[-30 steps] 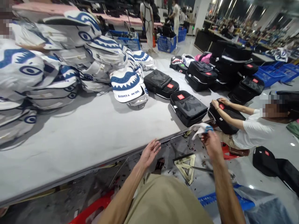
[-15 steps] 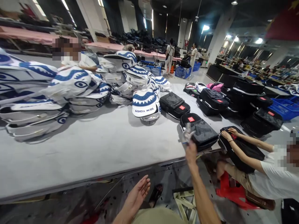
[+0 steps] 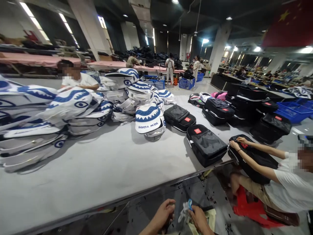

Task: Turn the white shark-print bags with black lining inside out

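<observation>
Both hands low at the frame bottom, below the bench point(image 3: 102, 169) edge. Right hand point(image 3: 199, 220) fingers pinch a small white rag with a blue-handled tool point(image 3: 186, 210), likely snips; detail too small to be sure. Left hand point(image 3: 164, 212) sits just beside it, fingers curled loosely, touching or nearly touching the rag; cannot tell which. Step looks like readying the tool between bags. Next move would call for a bag within reach: nearest is the black backpack point(image 3: 206, 148) lying flat at the bench edge. White shark-print bags point(image 3: 73, 107) piled at left, one reading NEW YORK point(image 3: 149, 121) in front. Co-worker's hands point(image 3: 238, 143) rest on another black bag. Blue crates point(image 3: 187, 83) far back, contents unclear; blue crate point(image 3: 292, 111) at right, contents not visible.
</observation>
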Demonstrator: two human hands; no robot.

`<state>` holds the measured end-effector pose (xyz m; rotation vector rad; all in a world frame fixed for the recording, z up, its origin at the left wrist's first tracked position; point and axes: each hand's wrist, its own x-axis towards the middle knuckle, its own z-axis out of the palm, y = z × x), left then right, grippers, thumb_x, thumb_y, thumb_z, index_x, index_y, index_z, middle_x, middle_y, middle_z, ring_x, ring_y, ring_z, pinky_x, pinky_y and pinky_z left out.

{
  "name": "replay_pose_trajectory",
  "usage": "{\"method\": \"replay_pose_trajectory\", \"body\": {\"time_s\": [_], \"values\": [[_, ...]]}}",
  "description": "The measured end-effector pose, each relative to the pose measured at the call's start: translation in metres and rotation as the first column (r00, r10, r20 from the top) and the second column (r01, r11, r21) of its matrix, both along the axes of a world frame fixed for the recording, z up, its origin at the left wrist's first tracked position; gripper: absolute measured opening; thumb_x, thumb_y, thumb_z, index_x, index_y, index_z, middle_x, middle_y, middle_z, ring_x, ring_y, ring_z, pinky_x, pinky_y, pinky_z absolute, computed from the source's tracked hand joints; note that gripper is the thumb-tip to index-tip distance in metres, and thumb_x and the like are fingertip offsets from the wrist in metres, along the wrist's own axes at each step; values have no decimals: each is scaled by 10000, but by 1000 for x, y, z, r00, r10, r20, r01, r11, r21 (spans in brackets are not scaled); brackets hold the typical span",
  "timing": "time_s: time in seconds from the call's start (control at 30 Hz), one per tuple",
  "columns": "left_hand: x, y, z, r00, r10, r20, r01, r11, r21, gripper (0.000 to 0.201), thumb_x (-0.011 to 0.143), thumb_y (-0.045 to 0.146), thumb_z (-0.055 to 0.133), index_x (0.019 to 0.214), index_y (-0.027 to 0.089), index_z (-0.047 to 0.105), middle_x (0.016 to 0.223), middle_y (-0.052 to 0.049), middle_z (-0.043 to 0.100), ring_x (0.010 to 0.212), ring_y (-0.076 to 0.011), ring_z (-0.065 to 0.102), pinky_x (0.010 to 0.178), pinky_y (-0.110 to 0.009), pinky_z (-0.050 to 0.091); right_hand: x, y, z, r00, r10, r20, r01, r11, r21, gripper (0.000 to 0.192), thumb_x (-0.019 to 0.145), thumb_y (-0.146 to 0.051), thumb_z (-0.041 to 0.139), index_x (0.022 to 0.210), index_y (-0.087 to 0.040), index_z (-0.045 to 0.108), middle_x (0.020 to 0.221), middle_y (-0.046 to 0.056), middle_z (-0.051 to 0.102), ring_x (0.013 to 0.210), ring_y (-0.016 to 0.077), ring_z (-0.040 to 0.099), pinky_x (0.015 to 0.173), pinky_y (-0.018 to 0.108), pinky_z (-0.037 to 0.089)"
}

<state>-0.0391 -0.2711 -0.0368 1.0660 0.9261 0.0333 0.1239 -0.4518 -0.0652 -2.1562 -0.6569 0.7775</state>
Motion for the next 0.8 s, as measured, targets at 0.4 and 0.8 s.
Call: {"method": "replay_pose_trajectory", "body": {"time_s": [0.4, 0.8], "values": [[58, -51, 9, 832, -550, -64, 506, 707, 495, 553, 899, 731, 561, 980, 215, 745, 1003, -107, 770, 975, -308, 681, 940, -424, 525, -11, -51, 24, 999, 41, 2, -41, 998, 42, 489, 927, -618, 631, 1176, -270, 868, 1192, 131, 837, 1178, 385, 770, 1049, 433, 575], [50, -72, 17, 838, -545, 17, 486, 761, 430, 500, 945, 694, 576, 991, 236, 771, 965, -90, 764, 879, -290, 706, 831, -401, 541, -33, -59, 22, 952, -288, -105, 299, 947, 119, 695, 827, -849, 602, 1154, -297, 870, 1139, 83, 857, 1094, 376, 790, 1018, 437, 616]]}}
